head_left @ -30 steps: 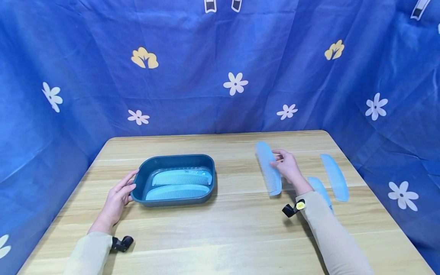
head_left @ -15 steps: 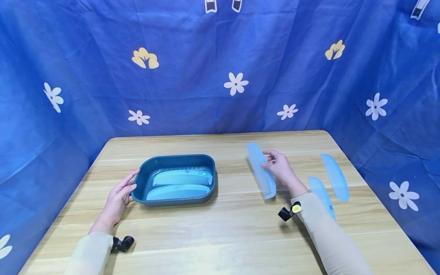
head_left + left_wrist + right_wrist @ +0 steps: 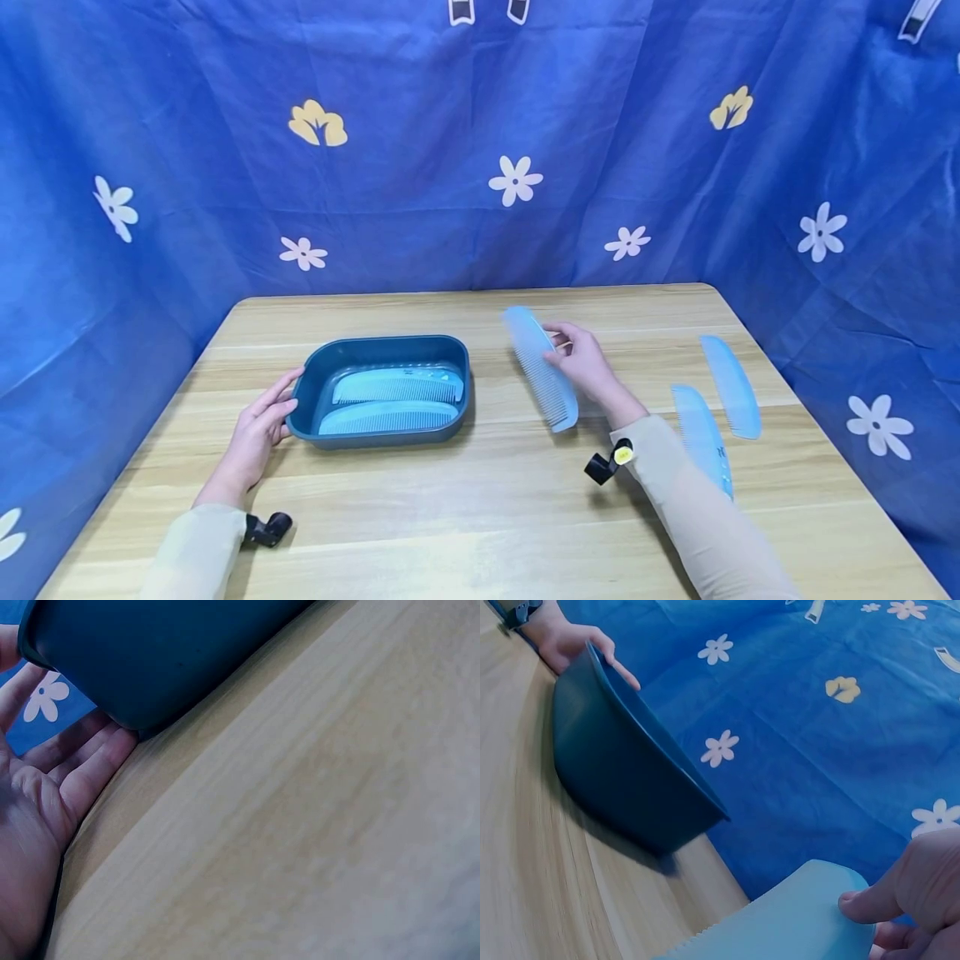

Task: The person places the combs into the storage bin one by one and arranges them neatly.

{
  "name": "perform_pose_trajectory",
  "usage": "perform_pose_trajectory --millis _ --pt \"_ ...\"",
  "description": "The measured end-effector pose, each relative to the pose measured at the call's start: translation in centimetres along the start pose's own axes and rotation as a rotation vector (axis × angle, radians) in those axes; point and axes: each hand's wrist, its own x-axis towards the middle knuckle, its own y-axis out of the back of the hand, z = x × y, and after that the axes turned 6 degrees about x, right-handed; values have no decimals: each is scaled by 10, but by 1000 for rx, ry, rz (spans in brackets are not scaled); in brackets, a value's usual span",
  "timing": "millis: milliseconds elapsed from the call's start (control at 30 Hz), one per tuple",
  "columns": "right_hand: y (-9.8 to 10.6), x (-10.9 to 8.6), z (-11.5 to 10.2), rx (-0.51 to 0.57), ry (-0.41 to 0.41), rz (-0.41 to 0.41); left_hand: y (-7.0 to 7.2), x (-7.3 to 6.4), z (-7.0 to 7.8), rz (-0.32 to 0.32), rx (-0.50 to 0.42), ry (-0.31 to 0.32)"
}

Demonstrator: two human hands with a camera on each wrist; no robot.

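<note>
My right hand [image 3: 587, 362] pinches a light blue comb [image 3: 542, 371] by its smooth back, in the air over the table to the right of a dark teal plastic basin [image 3: 375, 440]. In the right wrist view, the thumb [image 3: 874, 900] lies flat on that comb's face. My left hand [image 3: 251, 437] holds the basin's left end, thumb and index finger at the rim. The left wrist view shows its other fingers [image 3: 101, 761] low against the outer wall. Inside the basin lie two more combs, a rear one [image 3: 397, 386] and a front one [image 3: 388, 417], both teeth towards the front.
Two light blue combs lie on the right of the wooden table [image 3: 450, 517], a nearer comb [image 3: 702, 437] beside the right sleeve and a farther comb [image 3: 731, 387] towards the right edge. A blue flowered curtain [image 3: 405, 208] surrounds the table's back and sides.
My right hand has moved left with the comb, closer to the basin, and its sleeve has uncovered more of the nearer comb on the table. My left hand and the basin have stayed put.
</note>
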Motion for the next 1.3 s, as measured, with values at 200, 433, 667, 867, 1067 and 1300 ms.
perform_pose_trajectory --millis 200,433,667,867,1067,1300 --pt "-11 4 -10 9 25 -5 -1 0 0 -13 -8 -7" --pt "-24 10 -23 21 62 -27 -1 1 1 -20 -40 -8" --pt "-40 20 -38 11 83 -37 0 1 2 -37 -71 -31" --pt "-56 24 -52 9 107 -54 1 0 3 -50 -86 -39" --pt "-73 30 -66 11 164 -79 4 1 2 -45 -89 -39" --pt "-88 32 -77 -19 199 -145 3 3 2 -43 -82 -14"
